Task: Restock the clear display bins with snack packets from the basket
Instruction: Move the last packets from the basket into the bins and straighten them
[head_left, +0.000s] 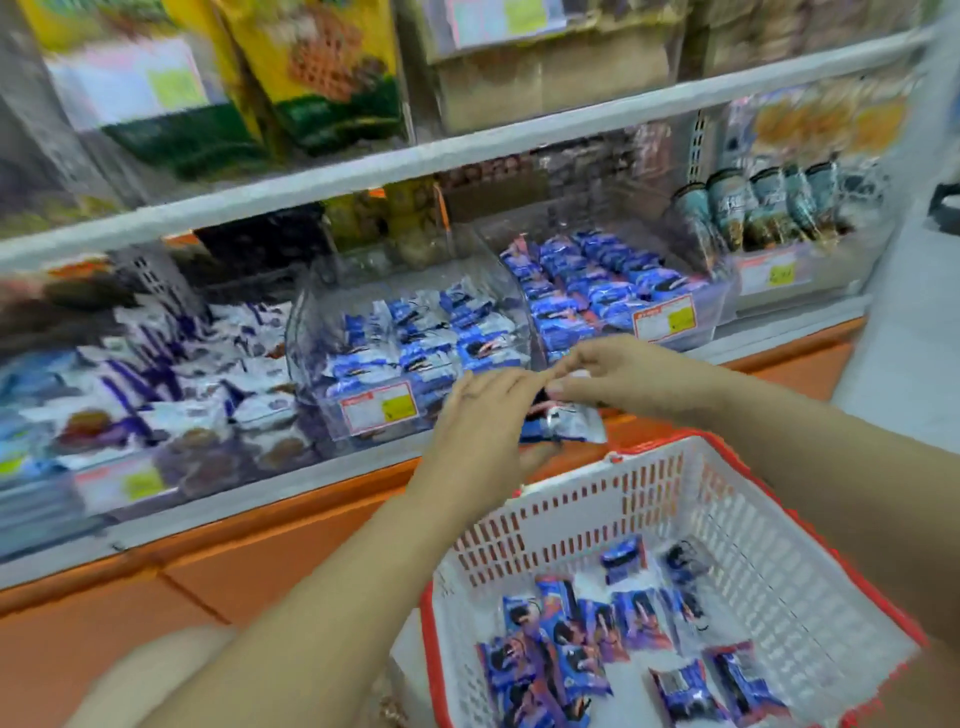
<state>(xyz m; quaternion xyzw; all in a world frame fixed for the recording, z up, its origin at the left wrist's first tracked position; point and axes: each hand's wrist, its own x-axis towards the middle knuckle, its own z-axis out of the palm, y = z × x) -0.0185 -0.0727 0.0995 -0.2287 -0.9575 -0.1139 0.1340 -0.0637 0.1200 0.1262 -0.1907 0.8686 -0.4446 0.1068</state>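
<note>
A blue and white snack packet (563, 423) hangs between both hands just above the far rim of the white basket (769, 525). My left hand (480, 415) holds its left side from above. My right hand (618, 374) pinches its top edge. Several blue packets (582, 639) lie on the basket floor. Straight ahead on the shelf stands a clear bin (311, 332) with blue and white packets, and to its right a second clear bin (719, 299) with blue and pink packets.
White and purple snack packs (171, 374) fill the shelf's left part. Dark cups (758, 208) stand at the right. An upper shelf (415, 156) carries yellow and green bags. An orange base panel (260, 545) runs below the shelf. The image is blurred.
</note>
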